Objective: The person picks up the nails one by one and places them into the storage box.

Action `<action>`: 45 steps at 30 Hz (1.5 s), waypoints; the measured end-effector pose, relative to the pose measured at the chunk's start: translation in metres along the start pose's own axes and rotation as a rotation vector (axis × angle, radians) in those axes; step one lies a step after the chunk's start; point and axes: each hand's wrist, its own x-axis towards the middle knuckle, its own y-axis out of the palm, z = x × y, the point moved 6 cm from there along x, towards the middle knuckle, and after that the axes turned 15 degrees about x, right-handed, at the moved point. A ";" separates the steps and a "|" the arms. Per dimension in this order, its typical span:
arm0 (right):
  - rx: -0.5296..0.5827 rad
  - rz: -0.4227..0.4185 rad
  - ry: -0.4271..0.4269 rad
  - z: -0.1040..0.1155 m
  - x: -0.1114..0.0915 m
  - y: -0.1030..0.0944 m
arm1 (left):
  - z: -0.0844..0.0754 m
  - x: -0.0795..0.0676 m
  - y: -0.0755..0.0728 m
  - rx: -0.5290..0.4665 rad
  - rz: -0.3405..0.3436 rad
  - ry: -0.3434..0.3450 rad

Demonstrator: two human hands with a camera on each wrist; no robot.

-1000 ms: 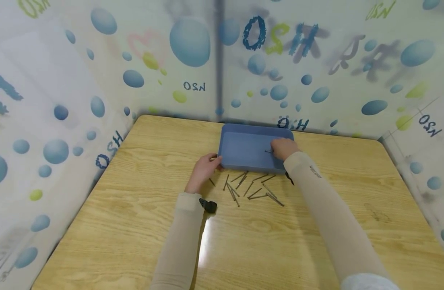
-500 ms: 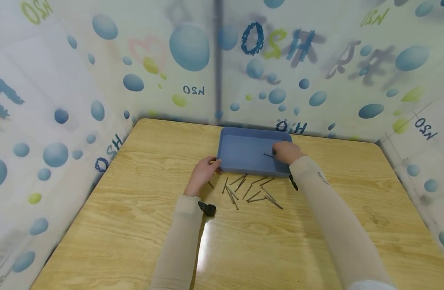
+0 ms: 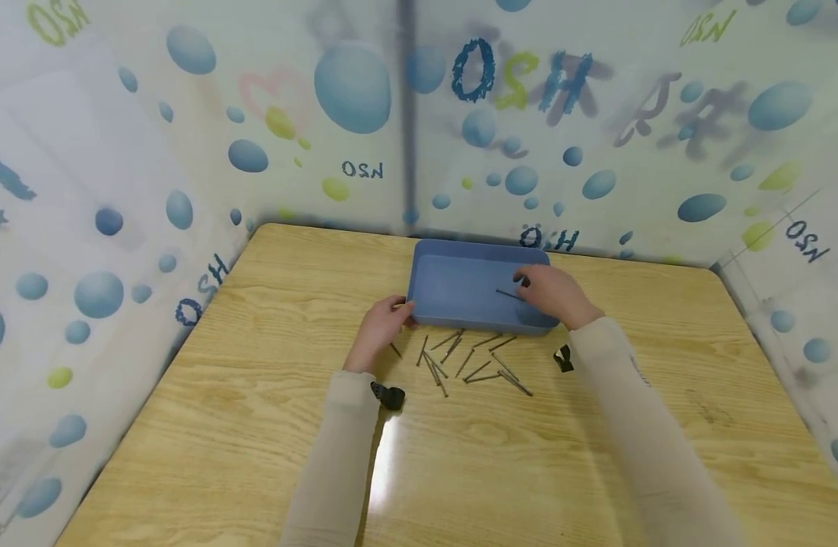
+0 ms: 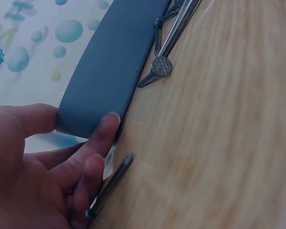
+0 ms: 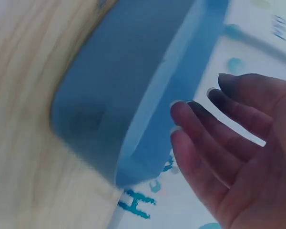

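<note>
A blue tray [image 3: 453, 285] stands near the back of the table. My left hand [image 3: 380, 330] holds its near left corner, with thumb and fingers on the wall of the tray in the left wrist view. Over the tray's right side is my right hand [image 3: 555, 292], its fingers [image 5: 195, 114] loosely bent with nothing between them in the right wrist view. Just left of those fingertips, one nail [image 3: 507, 293] lies in the tray. Several loose nails [image 3: 473, 365] are scattered on the table in front of it. Close to my left hand lies a single nail [image 4: 112, 183].
The wooden table [image 3: 562, 471] reaches toward me and to both sides. Patterned walls [image 3: 350, 87] rise behind it and along the left and right. A black wrist mount [image 3: 389, 396] sits at my left cuff.
My right hand has loosened its fingers and drawn back to the right, and the nail it held now lies in the tray. My left hand stays at the tray's corner.
</note>
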 end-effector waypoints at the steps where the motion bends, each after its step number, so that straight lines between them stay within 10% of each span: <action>1: 0.026 -0.024 -0.025 0.003 -0.004 -0.001 | 0.000 0.000 0.000 0.001 0.000 0.000; 8: 0.189 -0.143 -0.113 0.018 -0.029 -0.003 | -0.001 0.000 -0.003 0.004 -0.023 0.017; 22: 0.357 -0.093 -0.111 0.016 -0.056 0.017 | 0.001 -0.002 0.002 -0.012 -0.031 0.033; 45: 0.069 0.157 -0.090 0.037 -0.058 0.067 | -0.001 -0.006 -0.004 0.010 -0.022 0.009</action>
